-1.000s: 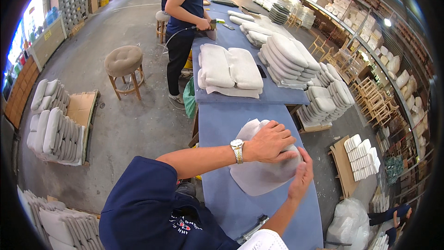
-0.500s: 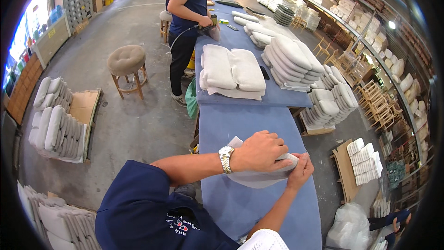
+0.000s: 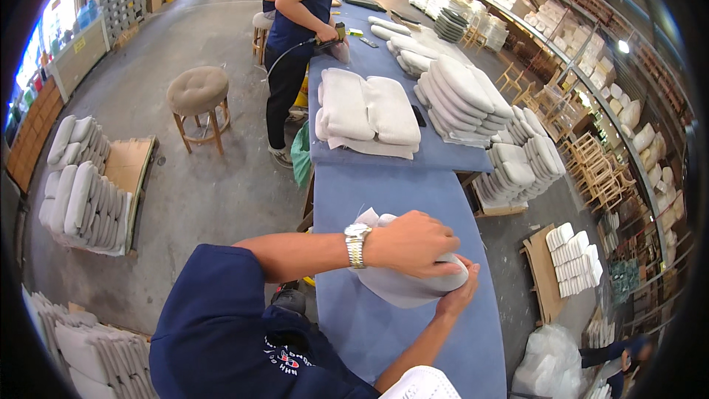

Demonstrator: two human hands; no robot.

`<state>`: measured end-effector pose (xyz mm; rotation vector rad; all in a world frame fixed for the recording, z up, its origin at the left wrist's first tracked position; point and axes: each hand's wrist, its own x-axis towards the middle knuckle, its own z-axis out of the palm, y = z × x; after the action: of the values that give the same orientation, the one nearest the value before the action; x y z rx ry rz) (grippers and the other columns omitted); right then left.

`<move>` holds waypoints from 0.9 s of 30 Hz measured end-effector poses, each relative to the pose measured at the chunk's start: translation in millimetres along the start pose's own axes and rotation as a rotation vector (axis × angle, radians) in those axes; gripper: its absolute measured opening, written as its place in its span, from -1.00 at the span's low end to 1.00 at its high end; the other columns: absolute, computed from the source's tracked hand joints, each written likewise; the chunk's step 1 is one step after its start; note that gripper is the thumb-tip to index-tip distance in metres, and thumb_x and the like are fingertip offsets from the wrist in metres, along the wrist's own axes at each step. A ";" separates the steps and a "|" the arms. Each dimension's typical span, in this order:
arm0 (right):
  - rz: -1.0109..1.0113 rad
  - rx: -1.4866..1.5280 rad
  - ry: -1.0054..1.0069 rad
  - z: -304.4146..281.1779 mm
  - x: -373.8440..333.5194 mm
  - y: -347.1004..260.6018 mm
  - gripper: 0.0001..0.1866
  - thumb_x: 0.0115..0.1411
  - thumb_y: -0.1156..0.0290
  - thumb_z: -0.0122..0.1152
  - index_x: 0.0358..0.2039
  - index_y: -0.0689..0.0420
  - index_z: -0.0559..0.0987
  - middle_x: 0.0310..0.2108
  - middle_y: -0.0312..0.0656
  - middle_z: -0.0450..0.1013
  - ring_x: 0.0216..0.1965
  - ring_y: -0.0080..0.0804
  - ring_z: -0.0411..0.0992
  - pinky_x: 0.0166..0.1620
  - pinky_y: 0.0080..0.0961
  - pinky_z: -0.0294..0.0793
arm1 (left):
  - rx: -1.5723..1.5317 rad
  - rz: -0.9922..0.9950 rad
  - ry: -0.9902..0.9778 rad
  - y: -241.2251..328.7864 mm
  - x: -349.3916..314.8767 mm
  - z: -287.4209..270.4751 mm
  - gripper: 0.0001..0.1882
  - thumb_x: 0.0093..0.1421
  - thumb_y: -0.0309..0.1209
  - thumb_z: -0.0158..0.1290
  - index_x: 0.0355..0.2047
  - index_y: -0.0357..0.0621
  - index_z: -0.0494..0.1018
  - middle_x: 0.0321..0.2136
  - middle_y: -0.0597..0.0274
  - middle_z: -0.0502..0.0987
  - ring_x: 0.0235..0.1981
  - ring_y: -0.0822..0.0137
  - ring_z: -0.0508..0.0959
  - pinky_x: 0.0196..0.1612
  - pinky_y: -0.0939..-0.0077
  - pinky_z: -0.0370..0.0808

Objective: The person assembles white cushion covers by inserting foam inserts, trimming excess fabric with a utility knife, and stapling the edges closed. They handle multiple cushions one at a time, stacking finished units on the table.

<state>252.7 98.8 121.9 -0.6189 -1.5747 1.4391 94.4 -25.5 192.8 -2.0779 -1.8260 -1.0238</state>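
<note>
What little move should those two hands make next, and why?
Probably the right hand should smooth the pale fabric around the cushion at its rounded end: that hand rests against this end, the left hand lies across the top, and a fabric corner sticks out past the left wrist.

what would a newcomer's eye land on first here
Probably the left hand, laid over a pale padded piece on the blue table, with the right hand at its right end. Beyond, pale cushions lie stacked side by side. A round tufted stool stands on the floor to the left.
</note>
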 end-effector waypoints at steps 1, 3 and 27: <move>-0.003 -0.017 0.012 2.1 -3.7 -0.8 -0.35 0.54 -0.01 -0.30 -0.19 0.32 0.61 -0.30 -0.08 0.58 -0.25 -0.35 0.53 -0.12 -0.39 0.52 | -0.015 0.006 -0.044 3.6 5.1 1.4 -0.63 0.29 -0.04 0.08 -0.36 -0.09 0.60 -0.49 0.22 0.61 -0.43 0.12 0.63 -0.38 0.25 0.53; -0.009 -0.011 0.092 4.4 -13.4 2.4 -0.35 0.54 -0.01 -0.30 -0.18 0.31 0.61 -0.29 -0.11 0.57 -0.24 -0.36 0.52 -0.12 -0.39 0.52 | -0.062 0.005 -0.056 19.6 7.5 1.7 -0.65 0.27 -0.06 0.06 -0.36 -0.07 0.61 -0.54 0.20 0.61 -0.48 0.10 0.63 -0.43 0.22 0.52; 0.740 -1.461 0.654 -315.6 -368.0 221.4 -0.58 0.21 0.19 0.27 -0.06 0.25 0.57 -0.10 0.06 0.54 -0.10 -0.05 0.52 -0.04 -0.22 0.52 | -0.139 -0.134 -0.061 -52.3 19.6 -14.7 -0.66 0.26 -0.13 0.04 -0.33 -0.04 0.72 -0.42 0.16 0.71 -0.44 0.12 0.67 -0.38 0.25 0.57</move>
<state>655.2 -0.4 -213.1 -2.3851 -1.6601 0.1033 40.4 -6.4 200.3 -2.1098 -2.0008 -1.1641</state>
